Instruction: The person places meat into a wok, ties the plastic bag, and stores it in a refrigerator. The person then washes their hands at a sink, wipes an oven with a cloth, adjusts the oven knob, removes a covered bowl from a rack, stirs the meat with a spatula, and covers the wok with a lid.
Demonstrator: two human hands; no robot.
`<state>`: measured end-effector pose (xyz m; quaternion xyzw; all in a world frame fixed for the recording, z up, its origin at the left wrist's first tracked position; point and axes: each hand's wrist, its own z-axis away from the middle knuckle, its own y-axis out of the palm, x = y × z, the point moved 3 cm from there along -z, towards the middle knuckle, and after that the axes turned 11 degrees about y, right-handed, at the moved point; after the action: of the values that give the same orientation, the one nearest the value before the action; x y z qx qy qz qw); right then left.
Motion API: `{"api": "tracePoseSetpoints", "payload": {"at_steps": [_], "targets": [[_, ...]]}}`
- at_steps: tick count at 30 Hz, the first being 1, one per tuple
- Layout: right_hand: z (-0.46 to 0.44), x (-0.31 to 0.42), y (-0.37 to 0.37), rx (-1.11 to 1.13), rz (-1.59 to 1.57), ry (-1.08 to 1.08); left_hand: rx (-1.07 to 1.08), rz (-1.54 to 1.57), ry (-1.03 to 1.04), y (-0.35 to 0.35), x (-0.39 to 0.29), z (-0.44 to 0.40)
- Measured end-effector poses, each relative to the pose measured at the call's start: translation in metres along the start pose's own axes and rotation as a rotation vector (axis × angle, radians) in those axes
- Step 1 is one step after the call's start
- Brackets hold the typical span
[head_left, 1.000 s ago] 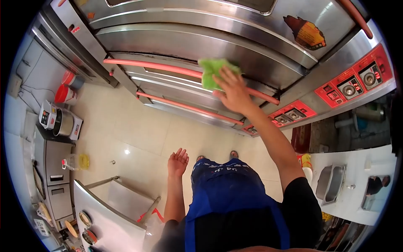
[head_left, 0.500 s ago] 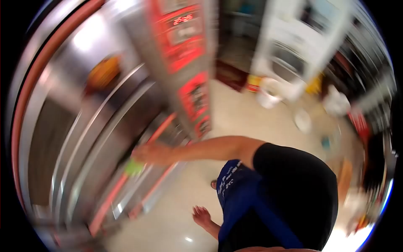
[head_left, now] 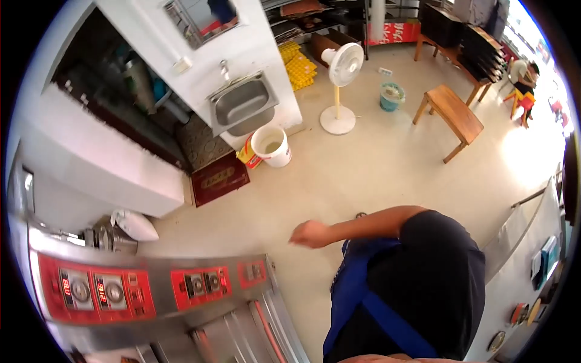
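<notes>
My right hand (head_left: 311, 235) hangs in the air above the tiled floor, at the end of my outstretched bare arm. Its fingers look curled in and slightly blurred, and nothing shows in them. Below it and to the left stands a steel oven (head_left: 275, 302) with red control panels (head_left: 100, 290) and lit digits. A red-edged handle (head_left: 267, 333) runs along the oven front. My left hand is out of view. My body, in a dark shirt and blue apron (head_left: 357, 284), fills the lower middle.
A steel sink (head_left: 242, 103) is on the wall, with a white bucket (head_left: 271, 145) below it. A floor fan (head_left: 339, 118), a teal bucket (head_left: 390, 97) and a wooden stool (head_left: 454, 115) stand beyond. A dark red mat (head_left: 221, 178) lies by the doorway. A seated person (head_left: 525, 78) is far right.
My view has swung away from the oven doors toward the room. My right hand has come off the oven front, where something green was beside it. My left hand has left the view.
</notes>
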<state>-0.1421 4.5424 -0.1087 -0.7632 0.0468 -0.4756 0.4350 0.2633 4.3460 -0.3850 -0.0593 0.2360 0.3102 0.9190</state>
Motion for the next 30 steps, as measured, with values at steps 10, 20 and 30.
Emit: {"api": "tracePoseSetpoints", "payload": {"at_steps": [10,20,30], "targets": [[0.133,-0.232,-0.233,-0.493,-0.081,0.829,-0.416,-0.346,0.333,0.141,-0.149,-0.082],[0.045,-0.266,-0.265,-0.423,-0.248,0.771,-0.369,-1.032,0.718,0.275,-0.291,-0.076],[-0.080,-0.297,-0.166,-0.154,-0.313,0.839,-0.034,-0.556,-0.024,0.211,-0.208,-0.171]]}}
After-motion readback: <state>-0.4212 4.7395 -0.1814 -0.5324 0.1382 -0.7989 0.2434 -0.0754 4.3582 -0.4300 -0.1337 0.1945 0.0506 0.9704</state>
